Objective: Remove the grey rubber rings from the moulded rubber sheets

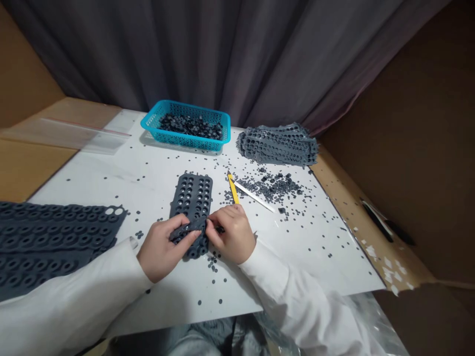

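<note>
A dark grey rubber sheet [193,195] full of round holes lies on the white board [319,247] in front of me. My left hand [161,249] pinches its near edge, folding it up. My right hand [232,235] is closed on the same edge from the right, fingers pressed together on the rubber. Both sleeves are white. A yellow-handled knife [233,189] lies just beyond my right hand, blade pointing right.
A turquoise basket [185,141] of small grey rubber rings stands at the back. A stack of punched sheets [278,146] lies back right, a larger pile of sheets [52,242] at the left. Loose grey bits [274,187] scatter the board. A clear plastic bag [70,136] lies far left.
</note>
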Demonstrator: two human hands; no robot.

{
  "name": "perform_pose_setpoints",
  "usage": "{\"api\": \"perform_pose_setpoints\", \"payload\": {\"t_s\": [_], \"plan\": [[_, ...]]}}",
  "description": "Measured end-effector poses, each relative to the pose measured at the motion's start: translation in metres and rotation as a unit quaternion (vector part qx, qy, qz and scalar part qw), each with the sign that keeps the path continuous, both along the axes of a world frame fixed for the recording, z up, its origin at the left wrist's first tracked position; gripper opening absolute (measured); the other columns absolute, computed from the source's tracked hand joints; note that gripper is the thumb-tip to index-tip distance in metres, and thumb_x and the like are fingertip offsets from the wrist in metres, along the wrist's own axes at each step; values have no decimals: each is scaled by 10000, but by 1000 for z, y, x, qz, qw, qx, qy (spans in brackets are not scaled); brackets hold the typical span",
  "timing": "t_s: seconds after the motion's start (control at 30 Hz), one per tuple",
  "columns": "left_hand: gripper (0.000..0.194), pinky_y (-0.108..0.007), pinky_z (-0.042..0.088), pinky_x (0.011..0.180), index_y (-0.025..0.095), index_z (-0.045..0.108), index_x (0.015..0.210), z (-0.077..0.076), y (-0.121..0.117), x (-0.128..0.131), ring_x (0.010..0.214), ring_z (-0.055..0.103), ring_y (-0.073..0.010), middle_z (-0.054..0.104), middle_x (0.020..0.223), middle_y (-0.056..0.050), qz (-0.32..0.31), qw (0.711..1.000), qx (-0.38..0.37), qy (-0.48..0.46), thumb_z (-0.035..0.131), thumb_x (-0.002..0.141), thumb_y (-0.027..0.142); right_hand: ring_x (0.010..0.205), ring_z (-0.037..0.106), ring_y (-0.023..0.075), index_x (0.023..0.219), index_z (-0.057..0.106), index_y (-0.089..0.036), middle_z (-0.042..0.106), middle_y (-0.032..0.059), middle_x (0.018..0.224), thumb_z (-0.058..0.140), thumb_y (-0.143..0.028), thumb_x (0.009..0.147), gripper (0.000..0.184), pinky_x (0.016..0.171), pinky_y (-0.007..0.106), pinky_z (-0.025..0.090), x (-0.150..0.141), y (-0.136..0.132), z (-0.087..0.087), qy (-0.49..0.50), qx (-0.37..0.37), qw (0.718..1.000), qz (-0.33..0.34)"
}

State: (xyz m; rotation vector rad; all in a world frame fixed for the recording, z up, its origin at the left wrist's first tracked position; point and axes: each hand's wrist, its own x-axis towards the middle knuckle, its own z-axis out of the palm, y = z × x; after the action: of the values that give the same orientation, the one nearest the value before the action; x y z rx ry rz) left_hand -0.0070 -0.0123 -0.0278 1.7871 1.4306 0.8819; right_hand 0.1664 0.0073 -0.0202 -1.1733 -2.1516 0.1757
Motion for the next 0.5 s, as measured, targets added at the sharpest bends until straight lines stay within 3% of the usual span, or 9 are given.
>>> {"api": "perform_pose_setpoints", "payload": {"t_s": [0.37,0.5], "plan": [[188,-200,436,522,170,538,673,4,-4,-2,545,550,-117,594,587,20,-4,998,59,16,565,786,318,596,524,138,648,548,-161,581,17,598,497,-189,783,146,683,306,363,3,7,2,34,-9,996,-81],[182,-206,468,539,180,551,661,6,-6,-4,578,588,-137,622,603,11,7,999,46,8,578,765,326,537,522,132,624,558,-168,570,10,556,496,-173,772,160,570,265,410,20,22,12,177,-41,970,-162]]}}
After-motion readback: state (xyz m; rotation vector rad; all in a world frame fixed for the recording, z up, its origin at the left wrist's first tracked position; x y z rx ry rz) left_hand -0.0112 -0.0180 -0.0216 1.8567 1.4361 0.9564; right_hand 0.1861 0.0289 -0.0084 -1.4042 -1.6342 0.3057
